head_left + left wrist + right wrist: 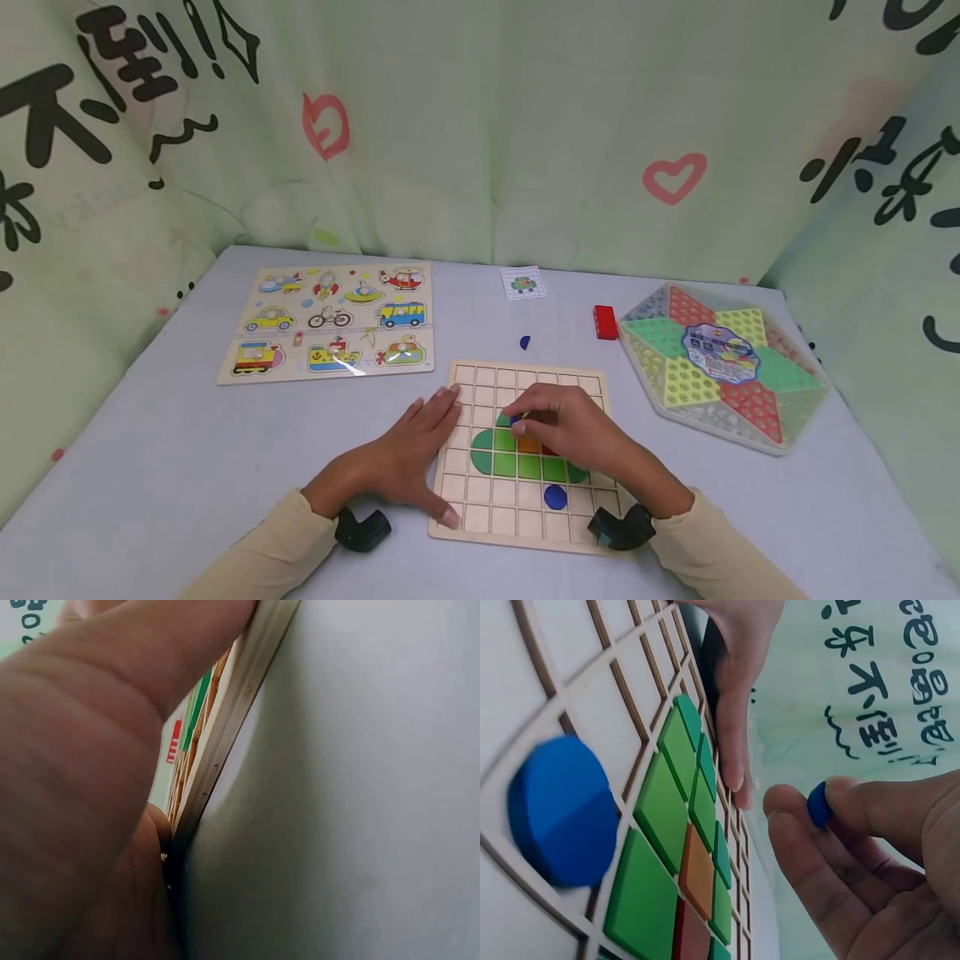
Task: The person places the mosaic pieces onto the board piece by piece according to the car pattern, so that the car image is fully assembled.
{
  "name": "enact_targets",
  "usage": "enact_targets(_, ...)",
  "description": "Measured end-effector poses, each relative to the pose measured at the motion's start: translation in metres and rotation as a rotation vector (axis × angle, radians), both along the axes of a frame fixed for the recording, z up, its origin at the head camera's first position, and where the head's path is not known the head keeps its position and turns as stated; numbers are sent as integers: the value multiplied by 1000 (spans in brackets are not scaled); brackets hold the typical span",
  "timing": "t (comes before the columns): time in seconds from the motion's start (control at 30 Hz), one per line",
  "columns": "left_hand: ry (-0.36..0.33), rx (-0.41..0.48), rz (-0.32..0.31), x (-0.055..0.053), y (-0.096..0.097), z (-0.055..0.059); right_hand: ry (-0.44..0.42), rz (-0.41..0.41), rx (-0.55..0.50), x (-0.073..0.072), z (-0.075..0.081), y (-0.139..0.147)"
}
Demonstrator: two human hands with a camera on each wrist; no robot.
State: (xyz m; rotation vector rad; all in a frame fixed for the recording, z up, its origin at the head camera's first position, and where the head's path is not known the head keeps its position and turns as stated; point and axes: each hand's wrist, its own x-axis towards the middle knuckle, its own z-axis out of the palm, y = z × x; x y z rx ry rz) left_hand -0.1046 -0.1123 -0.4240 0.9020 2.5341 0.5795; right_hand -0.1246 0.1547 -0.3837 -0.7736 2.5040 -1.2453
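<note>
My right hand (576,425) pinches a small blue half-round tile (820,805) between thumb and fingertips, above the upper part of a wooden grid board (502,521). Spread along the board's left side, my left hand (401,457) rests with its fingers and thumb at the edge. Green tiles (528,468) and an orange tile (528,444) lie in the middle squares. A red tile (692,930) shows in the right wrist view, partly hidden by my right hand in the head view. Nearer me, a blue round (555,497) lies on the grid.
Behind the board lie a loose blue half-round piece (525,342) and a small pattern card (523,283). A vehicle picture puzzle (300,342) is at the back left. To the right are a red block (604,322) and a hexagonal clear case (720,358) of coloured pieces.
</note>
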Motion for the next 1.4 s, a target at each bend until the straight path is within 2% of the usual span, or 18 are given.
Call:
enact_targets(0.17, -3, 1, 2, 0, -1, -1, -46, 71, -33, 6, -2, -1)
enact_targets(0.6, 1, 3, 7, -1, 0, -3, -70, 168, 28, 21, -10, -9)
enact_targets(0.77, 8, 5, 4, -1, -1, -3, -119, 176, 62, 27, -13, -12)
enact_targets(1.4, 2, 23, -4, -1, -1, -1, -37, 159, 133, 38, -12, -20)
